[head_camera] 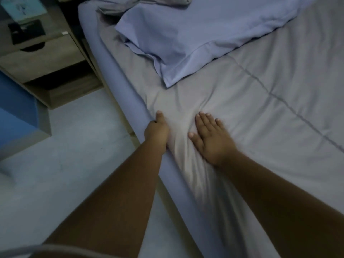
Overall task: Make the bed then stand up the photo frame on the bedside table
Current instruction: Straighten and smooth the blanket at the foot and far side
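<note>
Head view. The bed point(115, 84) runs from the near centre to the far right, its left edge wrapped in a blue fitted sheet point(130, 101). A grey cover point(260, 118) is spread over most of the mattress. It lies largely flat on the right, but shows creases fanning out around the hands near the left edge.

The left hand point(157, 130) is curled over the bed's left edge, thumb on top and fingers hidden below, closed on the edge of the grey cover. The right hand point(210, 138) lies open and flat on the cover just right of it, fingers spread, pressing down and gripping nothing.

A blue pillow point(186, 40) lies slanted at the far end, not squared to the bed. Bunched grey fabric point(149, 1) sits at the far edge beyond it.

The bedside table point(46, 56) stands at the far left. On its top lie a dark flat object point(26, 31) and, beyond it, a pale picture-like item point(22, 8). Which of these is the photo frame cannot be told; nothing on the table stands upright.

Judgement: bed-making is in its smoothing and tucking stage. Remaining: flatten the creases, straighten the pillow, deal with the bunched fabric, then stand up the frame, which is not yet done.
</note>
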`<state>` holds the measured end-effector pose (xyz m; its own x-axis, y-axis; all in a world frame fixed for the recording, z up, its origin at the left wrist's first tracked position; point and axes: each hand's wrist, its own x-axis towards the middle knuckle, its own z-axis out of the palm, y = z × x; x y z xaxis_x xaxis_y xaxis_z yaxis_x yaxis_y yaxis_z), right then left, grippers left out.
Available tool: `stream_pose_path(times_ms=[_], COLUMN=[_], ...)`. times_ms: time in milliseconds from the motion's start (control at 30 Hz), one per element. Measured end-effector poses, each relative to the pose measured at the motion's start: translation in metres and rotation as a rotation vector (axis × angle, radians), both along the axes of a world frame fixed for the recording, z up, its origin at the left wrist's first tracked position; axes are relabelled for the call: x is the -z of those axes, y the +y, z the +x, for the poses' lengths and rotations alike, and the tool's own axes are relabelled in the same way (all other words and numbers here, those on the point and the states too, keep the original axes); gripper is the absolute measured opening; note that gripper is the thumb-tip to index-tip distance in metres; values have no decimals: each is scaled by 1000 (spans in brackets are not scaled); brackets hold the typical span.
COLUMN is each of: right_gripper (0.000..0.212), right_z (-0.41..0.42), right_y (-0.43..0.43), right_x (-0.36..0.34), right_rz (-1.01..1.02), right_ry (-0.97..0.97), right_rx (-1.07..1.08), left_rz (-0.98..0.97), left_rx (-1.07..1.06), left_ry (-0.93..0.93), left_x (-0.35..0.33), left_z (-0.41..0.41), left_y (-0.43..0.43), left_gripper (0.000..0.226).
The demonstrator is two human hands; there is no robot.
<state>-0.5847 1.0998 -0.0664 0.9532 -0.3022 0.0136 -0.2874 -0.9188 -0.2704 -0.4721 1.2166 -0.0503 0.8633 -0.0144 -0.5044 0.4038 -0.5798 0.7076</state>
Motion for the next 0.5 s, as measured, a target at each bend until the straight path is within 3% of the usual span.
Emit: stream_pose_path(times_ms=[133, 267, 400, 500], right_gripper=[81, 94, 84, 78], right_z=[59, 87, 88, 90], right_y=[5, 11, 16, 12], right_x=[-1, 4, 7, -1], right_rz=[8, -17, -65, -28], right_ry=[42, 10, -5, -26], right_rx=[39, 53, 74, 64], left_rz=[-69, -104, -50, 104], left_rx=[42, 90, 139, 235], left_ry=[-13, -47, -10, -109], left_x=[4, 14, 16, 7], left_z=[59, 77, 79, 87], left_y=[9, 32, 41, 38], left_gripper=[65, 44, 35, 32])
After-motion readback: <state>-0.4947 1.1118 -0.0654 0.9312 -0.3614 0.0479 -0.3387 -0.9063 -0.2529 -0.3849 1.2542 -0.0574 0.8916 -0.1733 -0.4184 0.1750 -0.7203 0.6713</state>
